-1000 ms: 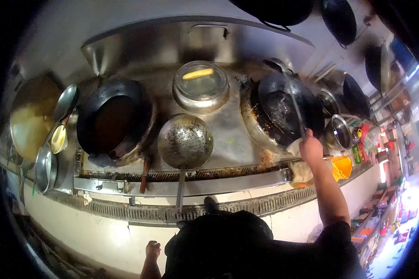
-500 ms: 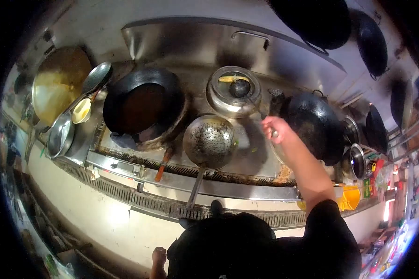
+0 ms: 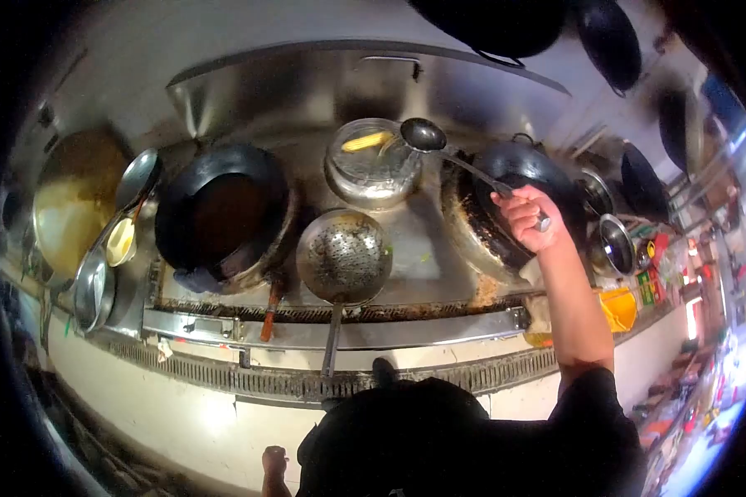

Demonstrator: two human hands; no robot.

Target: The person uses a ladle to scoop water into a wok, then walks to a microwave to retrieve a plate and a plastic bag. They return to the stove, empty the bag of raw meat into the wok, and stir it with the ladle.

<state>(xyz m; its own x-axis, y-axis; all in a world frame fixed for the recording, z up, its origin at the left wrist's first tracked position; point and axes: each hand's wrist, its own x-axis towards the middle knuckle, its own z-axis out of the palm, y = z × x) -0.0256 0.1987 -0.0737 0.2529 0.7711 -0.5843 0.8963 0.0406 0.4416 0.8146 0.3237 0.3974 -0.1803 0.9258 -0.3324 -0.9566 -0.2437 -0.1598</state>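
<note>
My right hand is closed around the handle of a ladle, over the right side of the stove. The ladle's dark round bowl hangs beside the right rim of a metal pot. Clear liquid and a long yellow piece show in that pot. Below my right forearm and hand is a black wok, partly hidden, by a sooty burner ring. My left hand hangs low beside my body, fingers curled, with nothing visible in it.
A perforated strainer lies on the stove, its handle over the front edge. Left of it stands a large black wok with dark liquid, near a wooden handle. A yellow container sits at the right. Woks hang on the wall.
The ladle has come up out of the metal pot and over to its right, with my right hand still around it. The view has turned, so the stove appears farther left.
</note>
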